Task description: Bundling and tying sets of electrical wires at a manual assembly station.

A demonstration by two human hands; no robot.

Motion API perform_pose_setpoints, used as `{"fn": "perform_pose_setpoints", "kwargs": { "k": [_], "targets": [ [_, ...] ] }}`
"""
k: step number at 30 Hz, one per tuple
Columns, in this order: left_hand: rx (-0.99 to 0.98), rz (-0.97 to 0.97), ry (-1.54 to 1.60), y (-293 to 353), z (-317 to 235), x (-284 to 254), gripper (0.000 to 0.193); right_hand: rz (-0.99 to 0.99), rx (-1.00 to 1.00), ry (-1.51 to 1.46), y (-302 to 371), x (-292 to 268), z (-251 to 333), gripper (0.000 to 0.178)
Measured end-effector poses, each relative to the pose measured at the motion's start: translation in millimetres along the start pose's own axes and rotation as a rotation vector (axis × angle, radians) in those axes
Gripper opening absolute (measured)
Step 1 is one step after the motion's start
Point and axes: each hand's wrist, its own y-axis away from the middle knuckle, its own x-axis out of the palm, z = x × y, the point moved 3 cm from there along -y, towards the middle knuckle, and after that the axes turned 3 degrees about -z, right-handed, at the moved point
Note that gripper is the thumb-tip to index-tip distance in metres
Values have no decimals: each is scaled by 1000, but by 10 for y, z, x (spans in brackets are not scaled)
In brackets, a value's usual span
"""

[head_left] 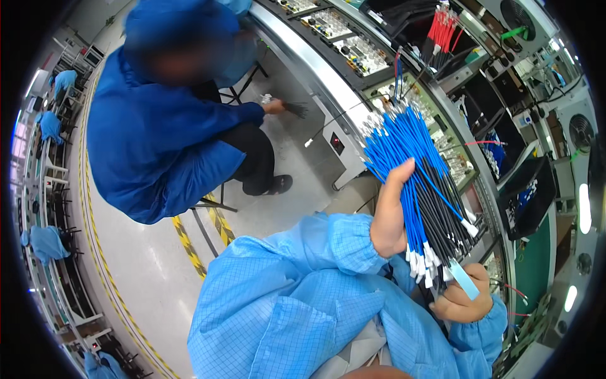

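Note:
A thick bundle of blue and black wires (416,170) with white connectors at the ends lies across my left hand (390,211). My left thumb presses on top of it, and the other fingers are hidden beneath the wires. By the lower end of the bundle, my right hand (466,297) is closed, fingers curled. A pale blue strip (464,280) lies against these fingers; whether they pinch it or the wire ends, I cannot make out. Both my sleeves are light blue.
To the right runs a conveyor line with circuit boards (360,54). Red wires (444,31), a fan (517,18) and a black bin (527,196) stand beyond it. At left, a seated co-worker in a blue coat (158,139) holds dark wires (295,109). Yellow-black tape (183,240) marks the floor.

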Motion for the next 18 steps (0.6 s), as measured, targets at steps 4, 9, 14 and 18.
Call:
{"fn": "perform_pose_setpoints", "kwargs": {
  "k": [4,9,14,18],
  "targets": [
    [5,-50,-119,-26,-178,81,44,145,-47,218,-24,65,-19,16],
    [-79,0,-23,-83,-467,25,50,20,-139,304,-261,-104,-124,17],
    [-89,289,-45,-191,-621,-26,49,-56,-154,165,-426,-121,-172,17],
    [-153,381,163,-122,-625,82,52,-74,-144,183,-442,-145,-168,17]
  ]
}}
